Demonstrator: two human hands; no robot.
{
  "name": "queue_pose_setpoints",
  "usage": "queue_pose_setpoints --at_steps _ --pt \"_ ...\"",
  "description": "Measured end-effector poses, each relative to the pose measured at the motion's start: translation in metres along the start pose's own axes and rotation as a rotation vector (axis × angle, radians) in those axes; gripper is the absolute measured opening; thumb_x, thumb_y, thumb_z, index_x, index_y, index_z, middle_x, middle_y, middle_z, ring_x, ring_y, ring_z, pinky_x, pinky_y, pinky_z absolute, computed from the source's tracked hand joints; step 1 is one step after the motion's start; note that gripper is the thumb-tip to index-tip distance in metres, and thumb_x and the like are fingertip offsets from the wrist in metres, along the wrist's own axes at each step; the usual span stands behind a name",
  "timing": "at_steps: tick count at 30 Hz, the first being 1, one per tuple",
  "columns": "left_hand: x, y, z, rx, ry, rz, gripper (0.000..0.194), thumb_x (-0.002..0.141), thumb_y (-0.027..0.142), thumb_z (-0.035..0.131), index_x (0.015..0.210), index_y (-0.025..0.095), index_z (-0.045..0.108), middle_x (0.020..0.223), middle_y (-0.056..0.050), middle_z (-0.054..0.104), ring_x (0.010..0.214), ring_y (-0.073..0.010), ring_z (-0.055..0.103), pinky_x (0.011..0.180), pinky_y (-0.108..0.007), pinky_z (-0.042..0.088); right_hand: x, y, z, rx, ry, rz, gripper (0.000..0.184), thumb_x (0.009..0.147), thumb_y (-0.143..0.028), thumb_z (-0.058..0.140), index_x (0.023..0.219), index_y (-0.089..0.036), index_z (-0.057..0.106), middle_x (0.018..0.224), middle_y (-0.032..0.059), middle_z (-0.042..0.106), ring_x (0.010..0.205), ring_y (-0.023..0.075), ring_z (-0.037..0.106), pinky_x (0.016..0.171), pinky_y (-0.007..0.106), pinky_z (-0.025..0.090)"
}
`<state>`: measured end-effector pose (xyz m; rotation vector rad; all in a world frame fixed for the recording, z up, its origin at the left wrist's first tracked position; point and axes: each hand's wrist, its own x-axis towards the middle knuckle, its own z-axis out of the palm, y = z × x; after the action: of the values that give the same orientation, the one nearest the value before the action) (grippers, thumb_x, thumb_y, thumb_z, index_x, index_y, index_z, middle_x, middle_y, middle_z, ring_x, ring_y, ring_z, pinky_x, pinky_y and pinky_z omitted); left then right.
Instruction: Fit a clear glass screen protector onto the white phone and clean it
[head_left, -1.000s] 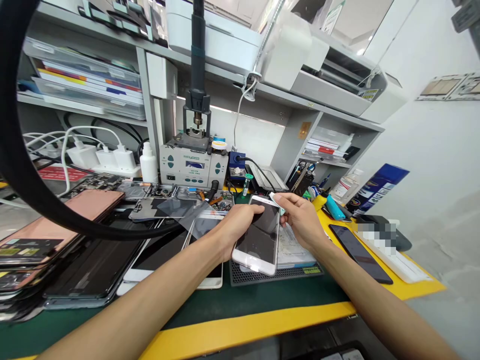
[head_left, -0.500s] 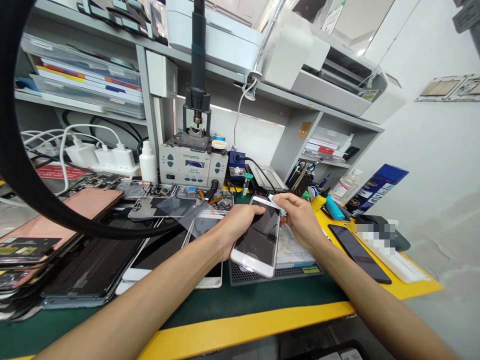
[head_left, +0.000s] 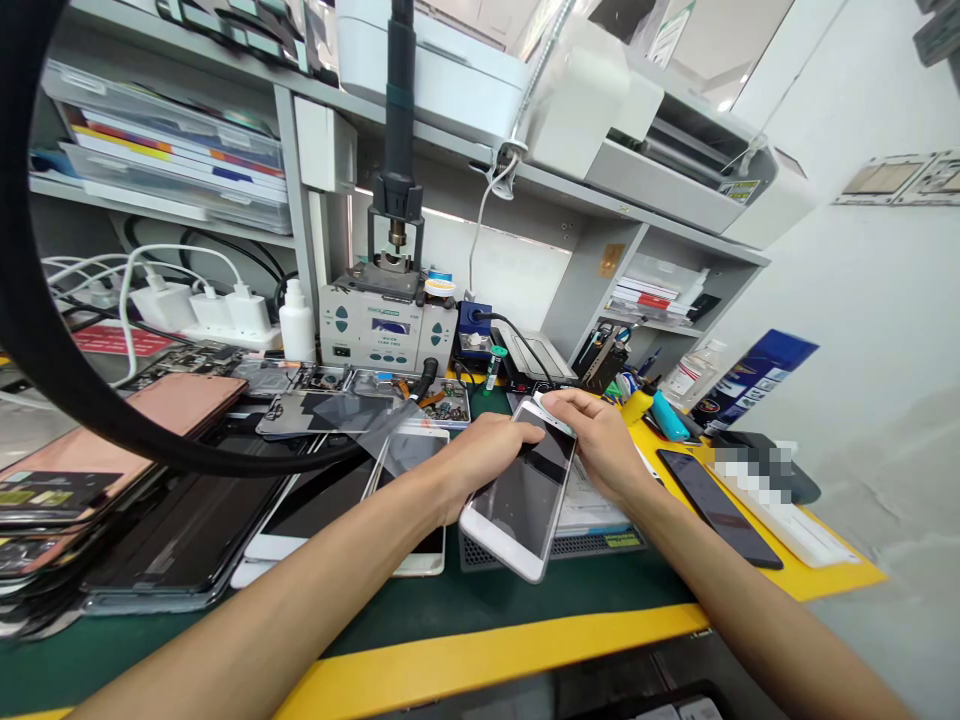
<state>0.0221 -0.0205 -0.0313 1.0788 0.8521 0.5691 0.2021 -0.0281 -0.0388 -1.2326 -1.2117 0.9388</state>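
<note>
A white-framed smartphone (head_left: 523,495) with a dark, speckled screen is tilted above the bench. My left hand (head_left: 487,455) grips it along its left side, thumb resting on the upper part of the glass and the other fingers hidden beneath. At the phone's top right corner, my right hand (head_left: 592,430) pinches a small white and pale green piece (head_left: 555,412), perhaps a wipe or cloth, against the edge. Most of that piece is covered by the fingers. Under the phone lie a stack of papers (head_left: 592,500) and a dark mesh-patterned pad (head_left: 592,546).
Several phones (head_left: 319,515) and a pile of phone parts (head_left: 176,420) lie to the left. A hot-air station (head_left: 375,330) stands behind, and a black lamp ring (head_left: 30,300) crosses the left side. Another phone (head_left: 720,508) rests on the yellow edge (head_left: 480,650) at right.
The phone has turned, its lower end swinging toward me and slightly left, its top shifting right. My left thumb has moved a little right with it; both hands keep their hold.
</note>
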Motion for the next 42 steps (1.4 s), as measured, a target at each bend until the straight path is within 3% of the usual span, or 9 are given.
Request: queue_pose_setpoints --at_steps 13,21,42 --pt "-0.0041 0.0022 0.0045 0.130 -0.011 0.032 0.015 0.079 0.033 0.063 0.071 0.020 0.059 0.060 0.000 0.060 0.049 -0.0146 0.055 0.046 -0.024 0.035 -0.0002 0.0032 -0.0001 -0.051 -0.006 -0.037 0.028 0.074 -0.047 0.080 0.085 -0.021 0.075 0.081 0.0013 0.070 0.074 0.0171 0.058 0.068 0.029 0.045" --pt "-0.0006 -0.0006 0.0032 0.148 0.006 0.084 0.015 0.080 0.033 0.062 0.073 0.019 0.062 0.064 -0.001 0.065 0.053 -0.0155 0.057 0.048 -0.024 0.037 -0.0018 0.0009 0.0009 -0.028 -0.001 -0.026 0.026 0.074 -0.045 0.081 0.081 -0.021 0.074 0.079 0.0009 0.070 0.072 0.0167 0.058 0.068 0.029 0.046" --pt "-0.0014 0.0022 0.0022 0.057 0.046 0.027 0.018 0.081 0.035 0.062 0.081 0.018 0.066 0.070 -0.005 0.069 0.055 -0.0182 0.062 0.047 -0.025 0.044 -0.0011 0.0028 -0.0004 -0.025 0.009 -0.075 0.026 0.075 -0.045 0.080 0.083 -0.021 0.075 0.084 0.0022 0.071 0.077 0.0176 0.059 0.073 0.030 0.047"
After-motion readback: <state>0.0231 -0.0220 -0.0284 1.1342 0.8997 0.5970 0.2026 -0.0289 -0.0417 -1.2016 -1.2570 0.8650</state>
